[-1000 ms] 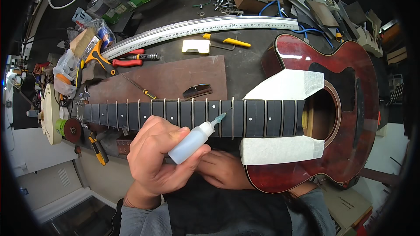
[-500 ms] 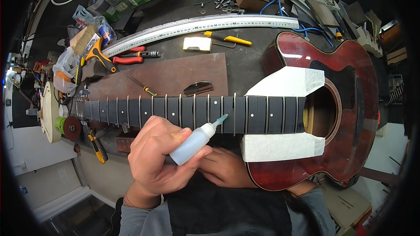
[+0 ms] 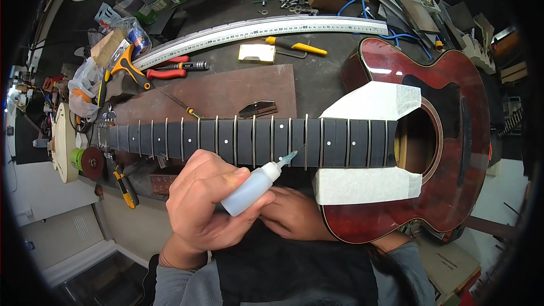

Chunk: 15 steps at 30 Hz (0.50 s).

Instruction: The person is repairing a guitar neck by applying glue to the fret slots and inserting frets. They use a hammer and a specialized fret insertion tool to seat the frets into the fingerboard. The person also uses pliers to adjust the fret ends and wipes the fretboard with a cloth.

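My left hand (image 3: 201, 204) is closed round a small translucent squeeze bottle (image 3: 245, 191), whose fine teal-based tip (image 3: 290, 157) points onto the dark fretboard (image 3: 243, 139) beside a metal fret. The red acoustic guitar (image 3: 464, 136) lies crosswise, white paper masking (image 3: 368, 185) taped on both sides of the fretboard's end by the soundhole. My right hand (image 3: 289, 215) is below the neck, behind my left hand, fingers curled and partly hidden; what they hold, if anything, cannot be made out.
Behind the neck are a brown board (image 3: 170, 99), dark small piece (image 3: 258, 107), long ruler (image 3: 272, 25), red-handled pliers (image 3: 167, 72), pale block (image 3: 256, 52) and yellow-handled tool (image 3: 306, 49). Bottles, hardware and offcuts (image 3: 419, 14) crowd the back; a cream guitar body (image 3: 65, 144) sits far left.
The guitar and bench appear a little higher in view, the neck most. The bottle tip has moved slightly right and down the fretboard, toward me. Both hands keep their shapes.
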Motion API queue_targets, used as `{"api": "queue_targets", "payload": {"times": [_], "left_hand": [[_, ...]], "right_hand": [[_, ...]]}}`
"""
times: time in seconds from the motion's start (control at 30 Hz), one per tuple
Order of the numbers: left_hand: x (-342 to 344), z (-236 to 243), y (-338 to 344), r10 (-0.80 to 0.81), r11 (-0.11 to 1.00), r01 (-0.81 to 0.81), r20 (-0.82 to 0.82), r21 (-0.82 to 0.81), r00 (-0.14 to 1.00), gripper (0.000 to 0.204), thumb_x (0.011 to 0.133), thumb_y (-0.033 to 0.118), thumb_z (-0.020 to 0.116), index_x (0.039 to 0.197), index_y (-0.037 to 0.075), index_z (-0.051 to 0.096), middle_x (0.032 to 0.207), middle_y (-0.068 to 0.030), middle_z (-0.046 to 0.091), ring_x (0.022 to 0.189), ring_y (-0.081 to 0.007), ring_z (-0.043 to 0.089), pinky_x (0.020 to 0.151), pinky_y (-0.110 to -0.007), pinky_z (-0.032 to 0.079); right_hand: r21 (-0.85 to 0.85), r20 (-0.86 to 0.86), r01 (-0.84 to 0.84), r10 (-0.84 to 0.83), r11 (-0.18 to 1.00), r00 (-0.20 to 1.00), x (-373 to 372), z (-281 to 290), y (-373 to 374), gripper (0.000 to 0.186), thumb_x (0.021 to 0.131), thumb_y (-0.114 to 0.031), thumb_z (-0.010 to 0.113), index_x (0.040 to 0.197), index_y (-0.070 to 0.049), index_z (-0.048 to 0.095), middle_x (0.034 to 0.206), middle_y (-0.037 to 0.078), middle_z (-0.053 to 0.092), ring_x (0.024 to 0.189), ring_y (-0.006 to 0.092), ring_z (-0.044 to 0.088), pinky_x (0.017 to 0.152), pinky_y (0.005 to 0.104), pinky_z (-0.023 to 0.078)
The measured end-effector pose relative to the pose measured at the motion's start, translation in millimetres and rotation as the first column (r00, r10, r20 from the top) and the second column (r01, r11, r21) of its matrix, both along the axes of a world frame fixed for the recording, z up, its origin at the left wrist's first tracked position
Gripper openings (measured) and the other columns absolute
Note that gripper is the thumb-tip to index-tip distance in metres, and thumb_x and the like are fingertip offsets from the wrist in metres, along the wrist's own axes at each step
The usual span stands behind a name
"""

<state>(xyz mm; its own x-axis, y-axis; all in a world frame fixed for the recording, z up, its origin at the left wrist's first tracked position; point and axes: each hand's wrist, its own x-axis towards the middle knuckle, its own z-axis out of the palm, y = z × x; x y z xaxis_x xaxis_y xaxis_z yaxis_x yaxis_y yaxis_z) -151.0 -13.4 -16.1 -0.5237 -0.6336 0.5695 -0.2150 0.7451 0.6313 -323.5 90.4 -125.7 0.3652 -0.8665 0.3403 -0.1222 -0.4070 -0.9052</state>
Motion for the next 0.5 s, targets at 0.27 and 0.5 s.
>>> {"api": "queue_targets", "payload": {"times": [0.27, 0.5], "left_hand": [[2.8, -0.9, 2.1, -0.016, 1.0, 0.016, -0.001, -0.002, 1.0, 0.043, 0.085, 0.021, 0.101, 0.111, 0.001, 0.072, 0.083, -0.0091, 0.071, 0.068, -0.021, 0.059, 0.065, -0.037, 0.045], [4.0, -1.3, 5.1, -0.012, 1.0, 0.012, -0.008, 0.007, 1.0, 0.043, 0.086, 0.022, 0.101, 0.11, 0.001, 0.073, 0.082, -0.0085, 0.071, 0.066, -0.0212, 0.058, 0.065, -0.037, 0.044]], "right_hand": [[0.001, 0.005, 0.013, -0.013, 1.0, 1.0, 0.3, 1.3, 0.2, 0.029, 0.09, 0.004, 0.074, 0.117, -0.004, 0.068, 0.11, 0.013, 0.061, 0.105, 0.0358, 0.065, 0.089, 0.0479, 0.054], [-0.009, -0.011, 0.021, -0.021, 1.0, 1.0, -0.9, 3.6, 0.0, 0.028, 0.091, 0.004, 0.074, 0.116, -0.004, 0.068, 0.111, 0.013, 0.062, 0.106, 0.0356, 0.066, 0.091, 0.0476, 0.054]]}}
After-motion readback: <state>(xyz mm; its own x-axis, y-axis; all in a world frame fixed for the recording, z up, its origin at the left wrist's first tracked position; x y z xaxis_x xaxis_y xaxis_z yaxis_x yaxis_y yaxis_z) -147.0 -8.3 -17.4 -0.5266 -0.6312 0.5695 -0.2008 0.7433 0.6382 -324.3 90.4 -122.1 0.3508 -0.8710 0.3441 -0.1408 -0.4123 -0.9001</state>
